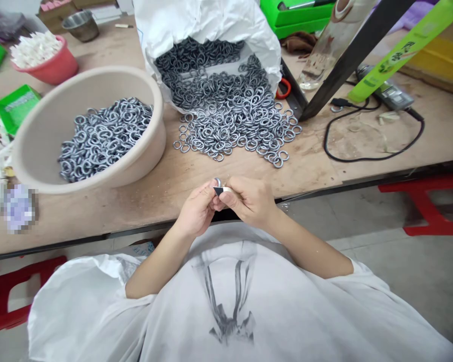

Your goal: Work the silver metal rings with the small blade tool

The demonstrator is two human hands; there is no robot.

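Close to my body, at the table's front edge, my left hand point(197, 210) is closed in a pinch on a grey ring point(218, 181), of which only the upper curve shows. My right hand point(254, 202) meets it from the other side, its thumb and fingers closed on a small blade point(218, 191) with a dark pointed tip and a pale part behind it. The blade lies right by the ring; whether they touch is hidden by the fingers. Beyond my hands, many loose grey rings point(230, 130) spill from a white sack point(207, 20) onto the wooden table point(143, 211).
To the left stands a beige basin point(26, 146) with a heap of rings. Behind it are a red bowl point(60, 65) of white pieces and a green tray point(17, 108). At right, a dark metal bar point(347, 65), a bottle point(324, 50) and a black cable point(326, 141) occupy the table.
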